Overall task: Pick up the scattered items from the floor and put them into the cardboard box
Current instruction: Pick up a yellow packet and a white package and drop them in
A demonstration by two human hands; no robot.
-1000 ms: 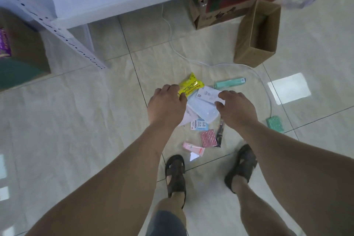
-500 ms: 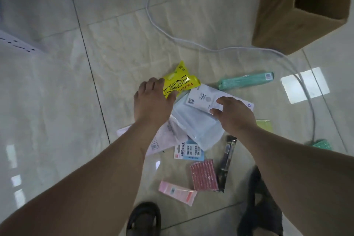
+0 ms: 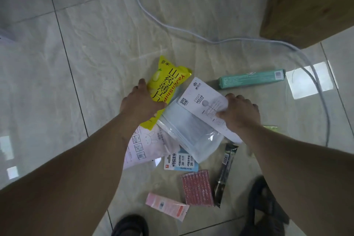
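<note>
My left hand (image 3: 140,104) gripped the yellow bag (image 3: 168,88) | right hand (image 3: 239,113) pinched the peeler card (image 3: 201,99) | risk: the clear pouch (image 3: 191,136) under it could slide off.

Floor item count
1 yellow snack bag (image 3: 167,90), 1 fruit peeler card (image 3: 203,99), 1 teal box (image 3: 251,78), 1 red stick pack (image 3: 197,188), 1 pink tube box (image 3: 166,205), 1 cardboard box (image 3: 298,5), 2 hands.

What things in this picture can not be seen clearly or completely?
All in the head view:
- Cardboard box: cut off by the top and right edges; its inside does not show.
- Small green item: mostly hidden behind the right forearm.
- Rabbit-print pack: partly covered by the left forearm and the clear bag.
- Fruit peeler card: its lower part lies under the right hand; small print too small.
- Left hand fingers: mostly hidden behind the yellow packet.
</note>
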